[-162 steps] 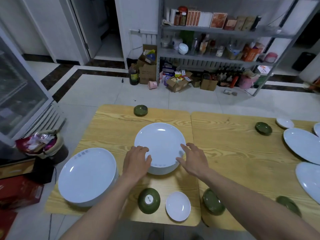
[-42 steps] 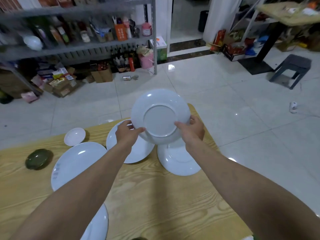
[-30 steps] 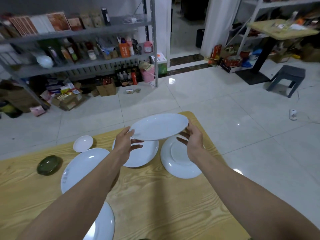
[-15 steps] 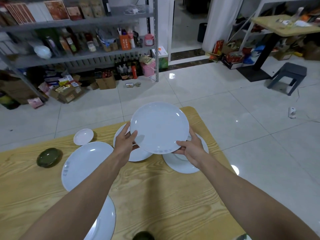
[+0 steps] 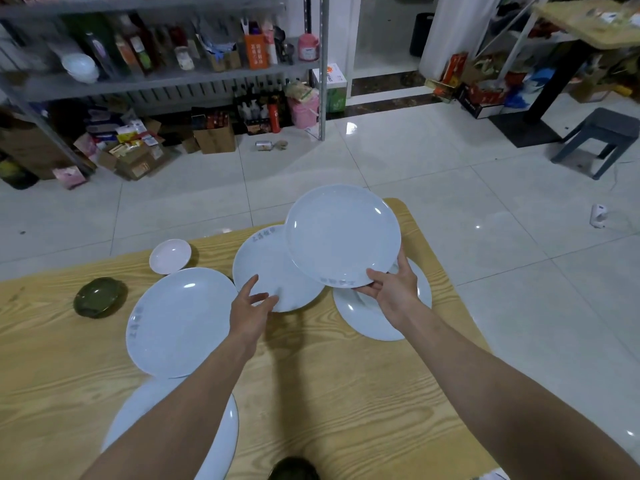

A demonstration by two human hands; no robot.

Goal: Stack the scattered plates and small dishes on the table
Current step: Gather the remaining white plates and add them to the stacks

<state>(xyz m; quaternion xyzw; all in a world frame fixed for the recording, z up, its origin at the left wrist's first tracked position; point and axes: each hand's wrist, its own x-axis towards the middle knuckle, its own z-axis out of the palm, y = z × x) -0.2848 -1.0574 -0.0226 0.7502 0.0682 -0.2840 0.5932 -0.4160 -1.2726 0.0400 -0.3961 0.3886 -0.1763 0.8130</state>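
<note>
My right hand [image 5: 393, 289] grips the near rim of a white plate [image 5: 341, 233], held face up above the wooden table [image 5: 332, 386]. My left hand [image 5: 251, 308] is off that plate, fingers spread, at the near edge of a second white plate [image 5: 273, 268] lying on the table. An upside-down white plate [image 5: 381, 317] lies under my right hand. Another white plate [image 5: 180, 320] sits to the left, and one more [image 5: 225, 434] lies partly under my left forearm. A small white dish [image 5: 169, 255] and a dark green dish [image 5: 98, 296] sit at the far left.
The table's right and far edges drop to a tiled floor [image 5: 485, 209]. A metal shelf [image 5: 166, 74] with bottles and boxes stands behind. A grey stool [image 5: 602, 133] is at the far right. Part of a dark dish [image 5: 294, 469] shows at the bottom edge.
My left hand has let go of the held plate and dropped toward the plate on the table. My right hand alone now carries the plate, shifted slightly right.
</note>
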